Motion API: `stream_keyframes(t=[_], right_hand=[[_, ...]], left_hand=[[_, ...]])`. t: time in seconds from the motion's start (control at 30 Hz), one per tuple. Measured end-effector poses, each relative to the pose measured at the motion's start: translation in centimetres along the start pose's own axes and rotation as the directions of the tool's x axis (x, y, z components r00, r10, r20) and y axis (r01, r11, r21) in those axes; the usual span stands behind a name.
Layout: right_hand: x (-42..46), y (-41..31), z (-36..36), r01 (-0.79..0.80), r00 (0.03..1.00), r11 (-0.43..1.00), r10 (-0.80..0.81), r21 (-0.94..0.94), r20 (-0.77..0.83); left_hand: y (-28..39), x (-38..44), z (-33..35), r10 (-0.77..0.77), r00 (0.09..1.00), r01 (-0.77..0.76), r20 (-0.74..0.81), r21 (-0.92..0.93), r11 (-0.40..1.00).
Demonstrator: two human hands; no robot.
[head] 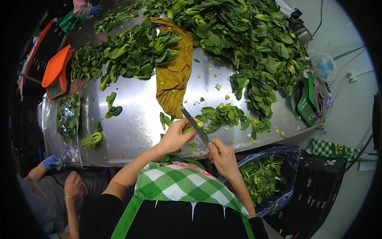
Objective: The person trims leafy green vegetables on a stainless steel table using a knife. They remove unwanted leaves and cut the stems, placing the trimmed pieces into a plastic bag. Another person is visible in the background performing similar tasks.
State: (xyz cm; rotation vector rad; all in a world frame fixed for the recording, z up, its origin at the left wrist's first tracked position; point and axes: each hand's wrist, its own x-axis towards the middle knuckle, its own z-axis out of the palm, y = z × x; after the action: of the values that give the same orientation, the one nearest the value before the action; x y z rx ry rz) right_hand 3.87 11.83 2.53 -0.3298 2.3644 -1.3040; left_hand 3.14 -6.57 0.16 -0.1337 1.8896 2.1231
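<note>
My left hand [176,135] grips a head of bok choy [200,123], its pale base pointing right. My right hand [222,154] is closed around the handle of a knife [194,125], whose long blade slants up and left across the bok choy's base. Whether the blade touches the base cannot be told. Just beyond my hands lies a small row of bok choy [226,114] on the stainless steel table [131,104]. A brown cloth [173,77] stretches away from my left hand. Cut stem ends [218,87] are scattered to the right of the cloth.
A large heap of bok choy [253,38] covers the far right; another pile [131,53] lies left. An orange scale [56,73] and a plastic-bagged bunch [69,118] stand left. A co-worker's blue-gloved hand [51,162] is near. Below the right edge sits a lined bin of leaves [262,176].
</note>
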Motion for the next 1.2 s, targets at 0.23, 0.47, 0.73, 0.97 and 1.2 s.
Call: stream_keyframes(t=[0.23, 0.47, 0.73, 0.97, 1.2], right_hand=[[-0.1, -0.6, -0.2, -0.001, 0.999, 1.000, 0.000, -0.023, -0.042], [-0.9, -0.7, -0.3, 0.026, 0.992, 0.997, -0.035, -0.076, -0.118], [-3.5, 6.1, -4.4, -0.313, 0.777, 0.916, 0.398, 0.250, -0.488], [-5.0, 4.1, -5.2, 0.014, 0.790, 0.838, 0.325, 0.545, -0.520], [-1.3, 0.0, -1.6, 0.031, 0.987, 0.850, 0.058, 0.526, -0.151]], left_hand=[[1.0, -0.2, 0.3, 0.010, 1.000, -0.011, 0.011, 0.076, 0.997], [0.4, -0.2, 0.6, -0.020, 0.998, 0.023, 0.057, -0.048, 0.999], [2.1, -0.5, 0.6, -0.052, 0.972, 0.110, 0.229, -0.247, 0.963], [0.8, 0.2, 1.9, -0.019, 0.912, 0.232, 0.410, -0.475, 0.849], [1.0, -0.8, 2.8, -0.092, 0.816, 0.393, 0.571, -0.431, 0.812]])
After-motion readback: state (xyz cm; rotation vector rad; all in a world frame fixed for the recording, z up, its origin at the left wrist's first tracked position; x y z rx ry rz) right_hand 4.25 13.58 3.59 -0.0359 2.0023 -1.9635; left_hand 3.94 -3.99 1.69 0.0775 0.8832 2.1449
